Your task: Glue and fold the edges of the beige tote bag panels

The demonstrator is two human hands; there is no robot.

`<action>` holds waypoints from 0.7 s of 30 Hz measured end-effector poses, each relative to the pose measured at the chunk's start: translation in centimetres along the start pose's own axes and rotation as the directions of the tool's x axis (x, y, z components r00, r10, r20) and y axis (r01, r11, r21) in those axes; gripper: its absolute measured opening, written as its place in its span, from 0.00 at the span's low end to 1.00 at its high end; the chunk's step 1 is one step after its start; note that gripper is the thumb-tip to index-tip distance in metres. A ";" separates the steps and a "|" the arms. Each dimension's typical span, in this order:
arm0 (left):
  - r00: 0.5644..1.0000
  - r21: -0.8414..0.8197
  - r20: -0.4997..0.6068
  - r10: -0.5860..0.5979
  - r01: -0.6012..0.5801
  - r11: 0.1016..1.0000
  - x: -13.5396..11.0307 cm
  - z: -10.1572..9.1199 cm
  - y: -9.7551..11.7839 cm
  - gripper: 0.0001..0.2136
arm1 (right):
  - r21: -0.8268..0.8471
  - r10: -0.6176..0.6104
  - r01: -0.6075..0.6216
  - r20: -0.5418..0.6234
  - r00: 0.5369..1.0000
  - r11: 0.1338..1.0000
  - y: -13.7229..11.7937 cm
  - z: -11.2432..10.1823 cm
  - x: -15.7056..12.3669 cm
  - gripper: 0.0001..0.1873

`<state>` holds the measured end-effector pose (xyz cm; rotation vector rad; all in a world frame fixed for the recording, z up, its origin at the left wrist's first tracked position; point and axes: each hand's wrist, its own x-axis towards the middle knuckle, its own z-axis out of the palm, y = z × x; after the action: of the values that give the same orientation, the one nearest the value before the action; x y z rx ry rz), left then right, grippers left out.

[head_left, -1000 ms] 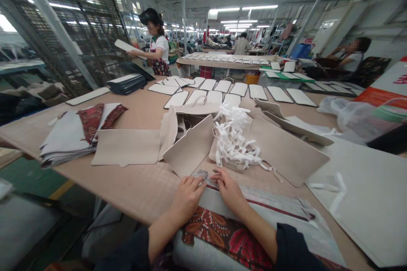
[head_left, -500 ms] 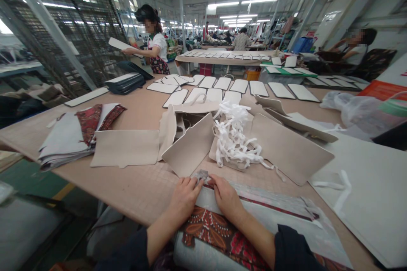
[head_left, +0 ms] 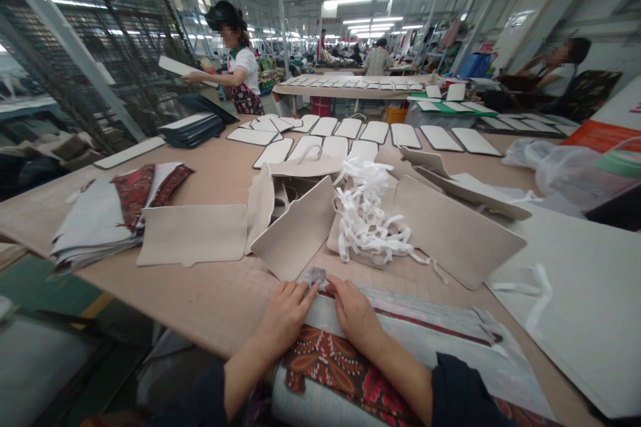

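Head view. Your left hand (head_left: 285, 312) and right hand (head_left: 356, 315) rest side by side on the near edge of the table (head_left: 215, 293). Both lie on the lined fabric piece (head_left: 350, 367), which is grey on top and red-patterned below and drapes over that edge toward you.

The left fingertips (head_left: 303, 289) meet a small grey corner tab (head_left: 313, 276) of the piece at 12 o'clock. Whether the thumb pinches it from below cannot be told. The right hand lies flat, fingers together, pressing the cloth and clasping nothing.

At 12 o'clock, beyond the tab, a tangle of white strips (head_left: 368, 213) lies on beige panels (head_left: 453, 230). Just beside it at 11 o'clock stands a part-built beige bag (head_left: 288, 180), open at the top. Its inside is too shadowed to read.

At 2 o'clock, well apart, a clear plastic sack (head_left: 551, 170) slumps on the table, and its contents are indistinct. At 10 o'clock lies 1 stack of grey and red cut pieces (head_left: 107, 210).

Farther off at 12 o'clock are rows of white rounded panels (head_left: 350, 137). At 11 o'clock a co-worker (head_left: 243, 73) holds 1 such panel.
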<state>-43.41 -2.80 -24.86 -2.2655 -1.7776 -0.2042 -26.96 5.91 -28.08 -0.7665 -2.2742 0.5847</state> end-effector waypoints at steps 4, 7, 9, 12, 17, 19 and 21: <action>1.000 0.009 0.014 0.013 -0.013 1.000 0.0 0.1 -0.3 0.17 | -0.012 -0.017 0.017 -0.014 1.000 1.000 0.0 0.0 0.0 0.20; 0.999 0.021 0.037 0.004 -0.005 1.000 0.2 0.2 -0.6 0.18 | -0.024 -0.014 0.014 -0.014 1.000 1.000 -0.1 -0.1 0.0 0.20; 0.999 0.025 0.053 0.004 -0.006 1.000 0.3 0.3 -0.7 0.18 | -0.030 -0.014 0.014 -0.016 1.000 0.999 -0.2 -0.1 0.0 0.20; 0.998 0.023 0.067 0.013 -0.014 1.000 0.4 0.4 -0.9 0.19 | -0.034 -0.024 0.024 -0.024 0.999 0.999 -0.3 -0.2 0.0 0.20; 0.996 0.014 0.082 0.022 -0.023 1.000 0.6 0.5 -1.1 0.19 | -0.034 -0.034 0.033 -0.028 0.999 0.999 -0.4 -0.4 0.1 0.20; 0.995 0.000 0.099 0.025 -0.026 1.000 0.9 0.3 -1.2 0.19 | -0.035 -0.028 0.027 -0.027 0.999 0.999 -0.4 -0.4 0.1 0.20; 0.993 -0.022 0.116 0.029 -0.027 0.999 1.2 0.2 -1.5 0.19 | -0.039 -0.024 0.023 -0.028 0.999 0.999 -0.2 -0.2 0.1 0.20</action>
<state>-44.62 -1.29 -24.56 -2.3598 -1.8059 -0.0873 -26.96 5.83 -27.76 -0.7607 -2.2711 0.5175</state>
